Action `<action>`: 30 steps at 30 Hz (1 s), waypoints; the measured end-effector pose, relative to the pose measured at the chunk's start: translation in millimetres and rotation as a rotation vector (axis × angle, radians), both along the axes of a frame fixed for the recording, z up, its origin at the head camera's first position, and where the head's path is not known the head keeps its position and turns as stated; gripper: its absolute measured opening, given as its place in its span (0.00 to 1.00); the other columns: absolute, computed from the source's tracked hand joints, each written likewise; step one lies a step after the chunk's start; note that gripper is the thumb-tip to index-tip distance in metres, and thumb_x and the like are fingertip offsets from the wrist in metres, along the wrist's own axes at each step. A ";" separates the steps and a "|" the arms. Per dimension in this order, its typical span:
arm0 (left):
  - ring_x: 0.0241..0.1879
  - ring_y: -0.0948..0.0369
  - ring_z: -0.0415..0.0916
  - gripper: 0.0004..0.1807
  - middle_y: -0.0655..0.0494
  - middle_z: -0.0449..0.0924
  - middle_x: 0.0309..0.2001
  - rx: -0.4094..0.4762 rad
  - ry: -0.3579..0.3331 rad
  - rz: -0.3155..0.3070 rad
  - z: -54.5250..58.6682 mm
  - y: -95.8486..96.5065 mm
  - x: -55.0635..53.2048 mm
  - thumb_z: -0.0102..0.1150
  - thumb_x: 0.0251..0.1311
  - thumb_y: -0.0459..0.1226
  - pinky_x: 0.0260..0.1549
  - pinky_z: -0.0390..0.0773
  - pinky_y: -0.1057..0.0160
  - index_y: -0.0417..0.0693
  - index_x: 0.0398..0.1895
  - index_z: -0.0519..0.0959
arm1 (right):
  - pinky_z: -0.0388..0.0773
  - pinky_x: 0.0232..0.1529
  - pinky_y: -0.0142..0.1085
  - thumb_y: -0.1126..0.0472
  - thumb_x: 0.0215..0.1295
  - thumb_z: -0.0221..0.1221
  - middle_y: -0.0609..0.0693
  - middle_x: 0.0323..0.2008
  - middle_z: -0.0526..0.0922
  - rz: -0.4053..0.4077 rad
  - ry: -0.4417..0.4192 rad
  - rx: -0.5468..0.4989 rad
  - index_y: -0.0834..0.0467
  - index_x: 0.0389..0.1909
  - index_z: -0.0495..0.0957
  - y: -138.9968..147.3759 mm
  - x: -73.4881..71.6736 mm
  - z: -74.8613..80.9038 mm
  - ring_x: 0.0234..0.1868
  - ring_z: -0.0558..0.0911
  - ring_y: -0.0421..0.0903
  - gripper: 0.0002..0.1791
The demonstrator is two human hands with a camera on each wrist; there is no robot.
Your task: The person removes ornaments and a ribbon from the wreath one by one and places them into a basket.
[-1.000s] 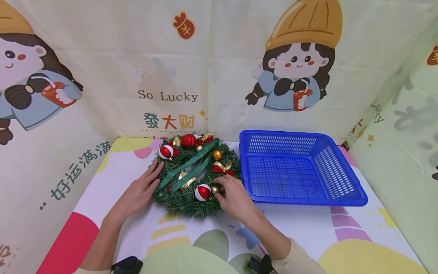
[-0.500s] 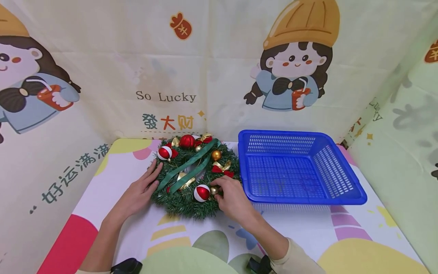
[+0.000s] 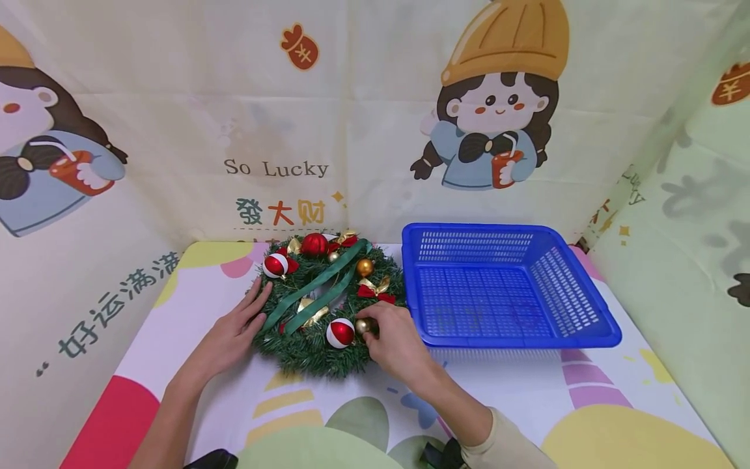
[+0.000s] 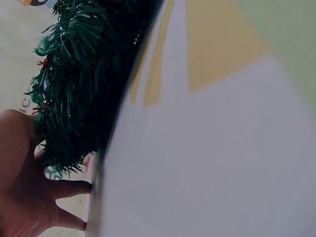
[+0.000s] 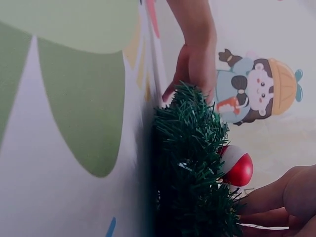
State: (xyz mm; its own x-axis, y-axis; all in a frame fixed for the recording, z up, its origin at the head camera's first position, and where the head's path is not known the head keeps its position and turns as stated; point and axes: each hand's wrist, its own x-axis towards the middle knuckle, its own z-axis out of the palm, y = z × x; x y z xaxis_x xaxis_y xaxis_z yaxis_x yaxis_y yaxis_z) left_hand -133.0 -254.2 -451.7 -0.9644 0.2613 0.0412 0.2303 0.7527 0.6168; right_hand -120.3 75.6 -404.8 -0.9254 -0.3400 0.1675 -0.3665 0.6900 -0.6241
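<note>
A green Christmas wreath (image 3: 319, 357) lies on the table, trimmed with baubles, gold-and-red bows and a dark green ribbon (image 3: 313, 284). My left hand (image 3: 231, 333) rests along its left side with fingers extended; in the left wrist view, fingertips (image 4: 81, 187) of that hand reach down to the tabletop beside the foliage. At the front right of the wreath, my right hand (image 3: 395, 335) pinches a small gold bauble (image 3: 363, 326) between thumb and fingers. Beside that bauble sits a red-and-white bauble (image 3: 340, 333), also visible in the right wrist view. The right fingertips are partly hidden by the foliage there.
A blue plastic basket (image 3: 512, 342) with perforated sides stands just right of the wreath, close to the right hand. A patterned cloth (image 3: 469, 404) covers the table. Printed fabric walls (image 3: 375, 150) rise behind and at both sides.
The head view has turned slightly, so everything sits a little further left in it. Both hands keep their places at the wreath, the right one still on the gold bauble.
</note>
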 end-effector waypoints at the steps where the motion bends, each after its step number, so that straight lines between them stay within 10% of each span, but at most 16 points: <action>1: 0.80 0.33 0.47 0.34 0.54 0.37 0.86 0.002 -0.003 0.002 0.3 -0.6 0.5 0.45 0.82 0.47 0.71 0.56 0.27 0.62 0.86 0.48 | 0.86 0.44 0.38 0.73 0.61 0.67 0.53 0.44 0.88 -0.001 0.005 0.000 0.61 0.47 0.88 -0.4 0.0 0.7 0.44 0.87 0.48 0.14; 30: 0.80 0.32 0.47 0.34 0.54 0.38 0.86 0.028 0.003 -0.012 0.1 -2.2 0.6 0.46 0.82 0.47 0.69 0.57 0.25 0.64 0.86 0.48 | 0.83 0.36 0.27 0.70 0.63 0.68 0.47 0.41 0.86 -0.022 -0.030 -0.091 0.57 0.47 0.87 11.0 4.3 18.8 0.35 0.85 0.40 0.13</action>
